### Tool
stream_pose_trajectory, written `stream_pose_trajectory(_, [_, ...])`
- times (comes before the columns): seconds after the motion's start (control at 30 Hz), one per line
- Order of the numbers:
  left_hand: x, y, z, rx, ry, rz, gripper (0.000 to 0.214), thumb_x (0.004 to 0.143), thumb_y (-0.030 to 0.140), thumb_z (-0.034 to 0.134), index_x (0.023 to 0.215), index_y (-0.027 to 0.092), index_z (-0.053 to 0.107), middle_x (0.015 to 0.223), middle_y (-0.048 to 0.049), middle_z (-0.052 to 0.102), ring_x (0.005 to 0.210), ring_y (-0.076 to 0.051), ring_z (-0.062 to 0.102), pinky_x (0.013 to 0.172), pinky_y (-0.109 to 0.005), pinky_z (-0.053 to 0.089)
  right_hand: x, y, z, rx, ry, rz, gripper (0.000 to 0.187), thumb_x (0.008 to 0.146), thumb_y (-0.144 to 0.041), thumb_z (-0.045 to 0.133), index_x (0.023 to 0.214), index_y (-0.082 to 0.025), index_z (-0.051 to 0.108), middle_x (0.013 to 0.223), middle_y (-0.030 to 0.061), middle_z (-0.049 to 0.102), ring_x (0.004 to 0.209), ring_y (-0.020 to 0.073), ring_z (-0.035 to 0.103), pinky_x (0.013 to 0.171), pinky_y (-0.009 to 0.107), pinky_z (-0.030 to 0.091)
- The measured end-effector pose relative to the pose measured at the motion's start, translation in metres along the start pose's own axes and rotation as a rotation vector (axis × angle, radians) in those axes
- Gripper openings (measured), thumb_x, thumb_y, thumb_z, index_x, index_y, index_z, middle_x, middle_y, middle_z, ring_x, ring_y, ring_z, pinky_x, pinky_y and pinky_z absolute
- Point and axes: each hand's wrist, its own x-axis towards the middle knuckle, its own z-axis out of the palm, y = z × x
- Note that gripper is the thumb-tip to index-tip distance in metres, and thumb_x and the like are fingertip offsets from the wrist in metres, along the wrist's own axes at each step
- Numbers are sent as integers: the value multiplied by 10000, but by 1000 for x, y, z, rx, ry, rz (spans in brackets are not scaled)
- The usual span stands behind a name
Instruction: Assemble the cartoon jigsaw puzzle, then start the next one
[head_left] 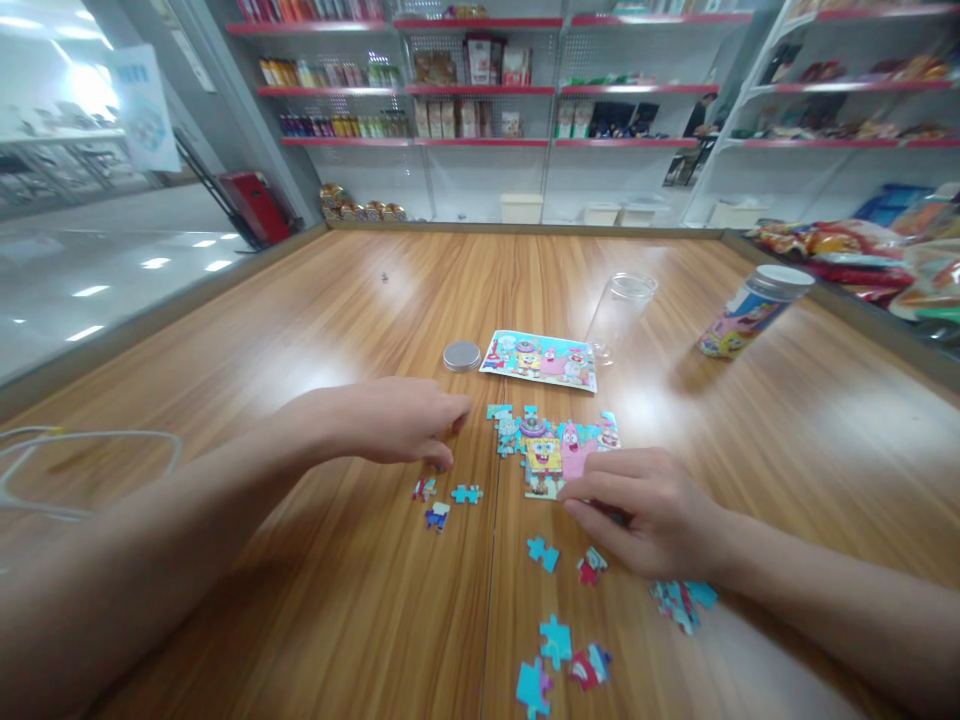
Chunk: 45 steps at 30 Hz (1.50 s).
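A person's right hand (pixel 652 510), fingers loosely curled, touched the lower right edge of a half-built puzzle (pixel 551 450) on the table (pixel 300 320), while the left hand (pixel 397 425), fingers bent down, hung just left of it above loose pieces (pixel 450 495); whether either gripped one was unclear.

Two bare hands and forearms are all that shows of the person. The left hand (pixel 397 420) runs back into a bare forearm that broadens toward 8 o'clock and is soft with blur at the frame edge. The right hand (pixel 645 510) joins a bare forearm that leaves at 4 o'clock. Both arms are uncovered from fingers (pixel 600 478) to the frame edge, with slim wrists and smooth knuckles.
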Motion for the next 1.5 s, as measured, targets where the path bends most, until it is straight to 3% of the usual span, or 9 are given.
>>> stream_pose_trajectory(0.2, [-11,10,-2,106,-17,36,141,860,356,710,835,224,669,758,-4,651,663,-167,576,550,-272,307,-1,0,-1,-1,9,-24,102,908,-129,586,942,-157,678,694,-17,531,614,116,464,569,272,343])
stream_pose_trajectory(0.33, [-14,22,1,115,-125,32,242,770,435,807,809,222,699,726,-9,655,656,-183,578,540,-275,293,-2,2,1,-9,8,-26,113,906,-138,589,971,-170,676,684,-27,547,602,112,484,562,266,348])
stream_pose_trajectory(0.47, [-15,23,4,133,-132,14,290,702,426,863,823,211,710,730,-22,662,646,-191,580,536,-270,274,-3,3,1,-9,27,-28,118,899,-133,587,967,-171,676,663,-29,560,582,112,498,550,266,359])
stream_pose_trajectory(0.77, [-14,19,6,126,-137,-55,109,734,146,775,717,190,677,676,-28,677,645,-195,609,573,-273,305,1,5,1,46,191,31,98,865,-119,627,919,-157,700,681,2,676,548,94,557,538,224,428])
stream_pose_trajectory(1.03, [-12,10,16,125,-131,1,163,791,89,633,688,195,703,664,-16,687,634,-179,627,588,-265,379,3,9,-5,161,134,-123,109,855,-182,580,766,-189,643,496,-64,462,437,83,422,463,224,359])
stream_pose_trajectory(1.23, [-6,-10,35,42,-5,64,182,705,26,623,633,188,665,567,33,626,525,-143,561,529,-213,337,7,8,-4,38,320,-61,398,906,-199,554,554,-225,371,452,-84,319,398,67,296,421,234,263])
stream_pose_trajectory(1.3, [-7,-16,37,52,-15,61,164,701,40,630,638,188,664,585,32,633,529,-136,559,520,-202,306,7,11,-3,71,365,32,368,958,-223,554,606,-208,448,459,-89,343,391,55,317,410,209,260])
stream_pose_trajectory(1.4, [-10,-24,38,85,-8,49,107,676,155,720,619,179,633,551,36,590,476,-118,498,468,-200,211,4,18,2,228,436,185,199,1058,-257,424,962,-182,582,562,-79,507,398,42,416,419,164,340])
stream_pose_trajectory(1.5, [-10,-24,35,77,193,141,231,754,338,730,654,187,586,542,45,528,463,-108,440,469,-224,173,4,22,7,321,534,220,212,1079,-213,316,1162,-204,510,878,4,649,462,33,498,437,168,406])
